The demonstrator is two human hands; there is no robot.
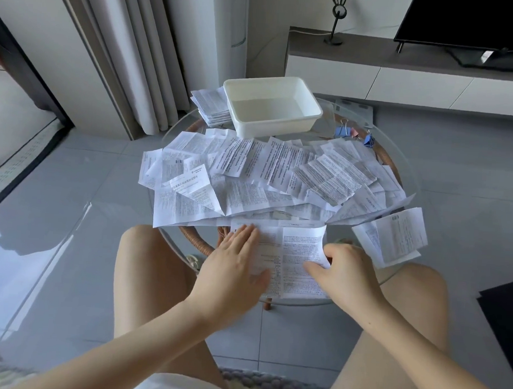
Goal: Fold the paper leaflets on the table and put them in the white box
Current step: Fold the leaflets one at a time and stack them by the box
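She is sitting at the glass table (pixel 330 125), working a leaflet (pixel 294 247) at its near edge. Her left hand (pixel 234 261) is lying flat with fingers spread, pressing the sheet down. Her right hand (pixel 346 270) is curling round the sheet's right edge, thumb on top. Loose leaflets (pixel 265 171) are covering the middle. The box (pixel 273 126) is sitting at the far side, a stack (pixel 209 105) just left of it, clips (pixel 346 130) to its right.
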